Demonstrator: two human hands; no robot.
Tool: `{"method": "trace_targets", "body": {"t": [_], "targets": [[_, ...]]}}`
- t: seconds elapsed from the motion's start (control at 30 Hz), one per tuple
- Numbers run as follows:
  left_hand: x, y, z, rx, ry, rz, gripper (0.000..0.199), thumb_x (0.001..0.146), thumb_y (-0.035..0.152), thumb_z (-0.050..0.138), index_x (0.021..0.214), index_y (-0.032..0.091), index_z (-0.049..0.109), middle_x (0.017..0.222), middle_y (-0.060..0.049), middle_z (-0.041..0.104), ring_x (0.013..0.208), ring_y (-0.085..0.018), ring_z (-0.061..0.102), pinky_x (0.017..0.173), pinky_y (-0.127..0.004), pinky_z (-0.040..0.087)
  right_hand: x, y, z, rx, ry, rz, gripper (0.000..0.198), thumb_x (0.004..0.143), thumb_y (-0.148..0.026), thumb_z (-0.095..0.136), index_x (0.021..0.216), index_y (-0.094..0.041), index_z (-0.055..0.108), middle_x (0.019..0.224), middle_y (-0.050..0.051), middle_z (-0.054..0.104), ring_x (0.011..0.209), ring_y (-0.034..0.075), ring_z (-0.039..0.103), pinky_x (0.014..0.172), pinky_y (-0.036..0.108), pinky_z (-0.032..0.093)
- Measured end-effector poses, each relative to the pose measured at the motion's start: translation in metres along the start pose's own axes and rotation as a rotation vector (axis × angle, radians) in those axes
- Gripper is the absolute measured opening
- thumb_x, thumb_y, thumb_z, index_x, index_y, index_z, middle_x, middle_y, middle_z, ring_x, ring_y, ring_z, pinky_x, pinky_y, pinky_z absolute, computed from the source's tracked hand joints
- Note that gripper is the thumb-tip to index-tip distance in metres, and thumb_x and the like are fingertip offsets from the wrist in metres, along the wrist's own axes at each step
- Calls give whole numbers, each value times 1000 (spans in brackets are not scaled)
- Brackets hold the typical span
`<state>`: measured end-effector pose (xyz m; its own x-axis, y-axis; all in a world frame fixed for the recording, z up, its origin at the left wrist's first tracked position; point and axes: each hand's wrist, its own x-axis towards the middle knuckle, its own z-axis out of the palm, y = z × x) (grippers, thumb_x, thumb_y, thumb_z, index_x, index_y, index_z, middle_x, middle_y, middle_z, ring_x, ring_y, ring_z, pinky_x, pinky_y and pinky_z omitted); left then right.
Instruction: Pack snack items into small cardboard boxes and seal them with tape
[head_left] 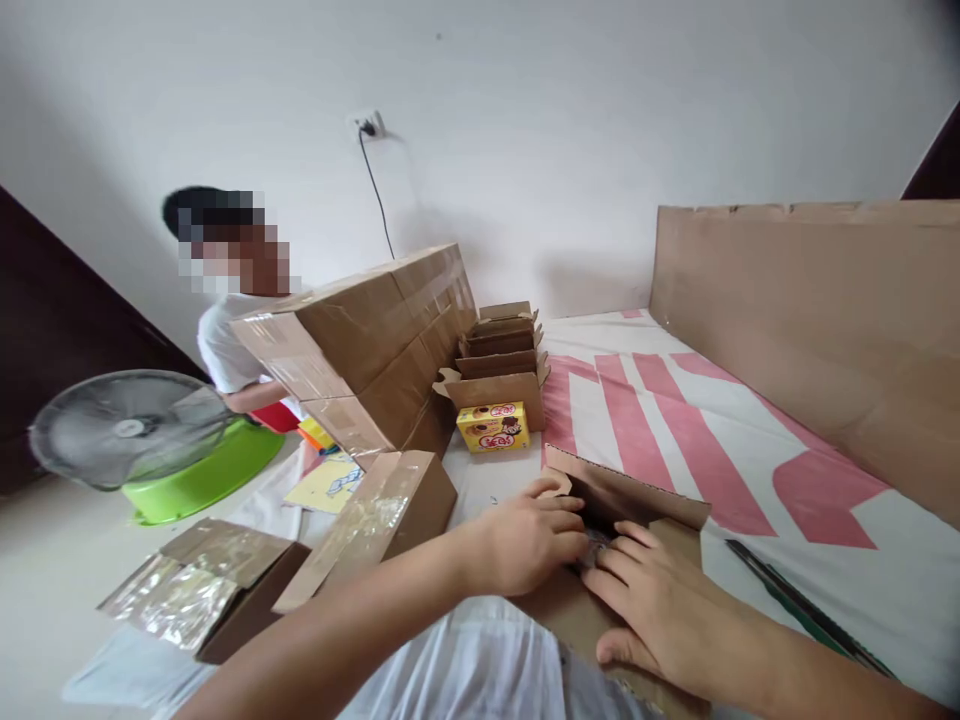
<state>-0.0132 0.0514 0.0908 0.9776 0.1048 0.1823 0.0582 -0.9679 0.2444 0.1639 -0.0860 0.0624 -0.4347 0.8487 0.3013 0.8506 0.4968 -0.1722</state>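
A small brown cardboard box (pixel 679 540) stands in front of me with its long back flap raised. My left hand (pixel 525 540) reaches over its left side, fingers stretched toward the opening. From the right, my right hand (pixel 652 600) lies across the box with its fingers apart and the tips at the opening. Something shiny shows between the fingertips inside; what it is I cannot make out. Beyond my left hand, a yellow printed snack box (pixel 493 428) stands before a row of open cardboard boxes (pixel 517 390). To the right lies a dark green-and-black cutter (pixel 802 600).
A large taped carton (pixel 375 350) stands at left centre, with a person (pixel 236 330) behind it. Two taped boxes (pixel 210 580) (pixel 382 510) sit on the left near a green-based fan (pixel 202 470). A big cardboard panel (pixel 817 330) borders the red-and-white sheet (pixel 690 440).
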Motion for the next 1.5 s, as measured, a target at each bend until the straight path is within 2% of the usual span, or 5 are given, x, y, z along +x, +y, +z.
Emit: {"method": "trace_targets", "body": {"t": [0.27,0.63,0.8,1.1,1.5], "targets": [[4,-9,-5,443,-76,-285,55,71,51,74,109,13,65,115,-20,61,115,-40,52,104,-57,29,-57,28,-21,-237,203,161,34,89,-32,57,121,-20,60,108,9,69,96,26,63,83,41,50],[-32,-15,55,-9,43,-413,121,62,84,53,151,13,10,143,-30,39,130,-43,45,101,-56,41,-100,66,5,227,-84,517,103,80,-59,63,154,-24,0,155,16,28,135,30,41,100,40,48],[-41,9,65,-108,88,-500,127,58,82,60,153,25,-2,159,-24,-4,140,-42,28,106,-54,40,-91,77,6,330,-99,619,82,87,-56,53,152,-26,15,154,14,32,136,30,41,103,44,45],[-37,21,62,-218,40,-733,121,49,79,70,147,20,33,160,-19,2,139,-43,31,106,-54,41,-51,40,-13,-62,198,521,36,93,-41,47,119,-21,61,119,14,59,106,28,61,89,44,51],[-36,35,63,-237,70,-782,125,46,77,74,148,20,30,160,-21,2,138,-46,30,106,-57,39,0,34,-17,72,-498,481,28,78,-36,69,100,-19,70,98,13,73,91,34,69,75,40,50]]}}
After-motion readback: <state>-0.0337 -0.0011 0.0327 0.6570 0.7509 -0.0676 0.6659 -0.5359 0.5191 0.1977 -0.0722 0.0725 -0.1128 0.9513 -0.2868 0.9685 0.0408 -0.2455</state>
